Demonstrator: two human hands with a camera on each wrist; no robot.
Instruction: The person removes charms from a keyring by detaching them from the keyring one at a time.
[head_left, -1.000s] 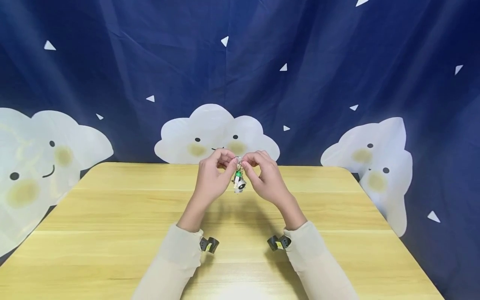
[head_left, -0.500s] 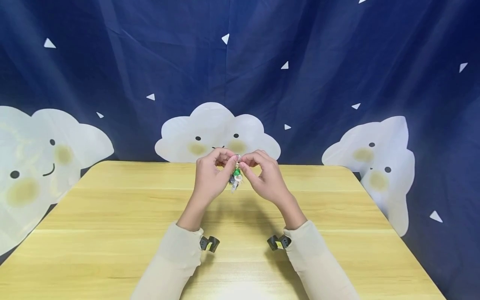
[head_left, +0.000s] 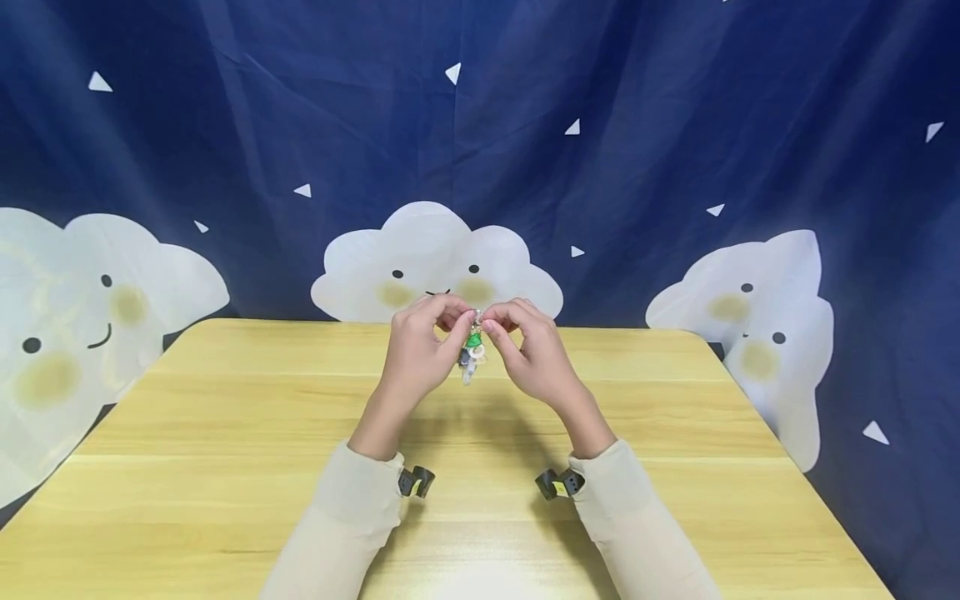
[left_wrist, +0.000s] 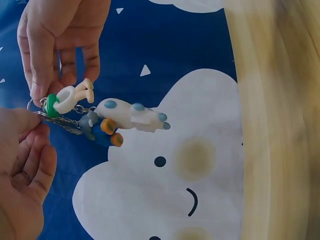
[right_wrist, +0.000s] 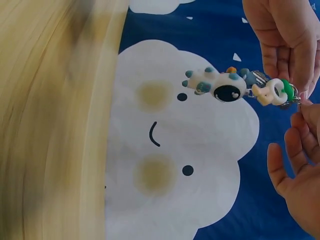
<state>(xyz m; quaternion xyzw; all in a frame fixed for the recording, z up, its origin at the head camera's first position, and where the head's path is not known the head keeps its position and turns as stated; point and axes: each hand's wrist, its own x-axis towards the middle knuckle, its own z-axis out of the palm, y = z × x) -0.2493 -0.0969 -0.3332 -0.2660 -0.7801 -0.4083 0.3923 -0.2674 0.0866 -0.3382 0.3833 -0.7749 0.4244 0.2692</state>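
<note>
A dark blue curtain with smiling white clouds hangs behind a pale wooden table.

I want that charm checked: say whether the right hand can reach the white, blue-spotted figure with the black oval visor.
Likely yes: the figure hangs exposed below the right hand, which must probably first release the silver metal ring.

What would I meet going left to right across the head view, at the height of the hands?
Left cloud print, left hand, keyring charms, right hand, right cloud print.
</note>
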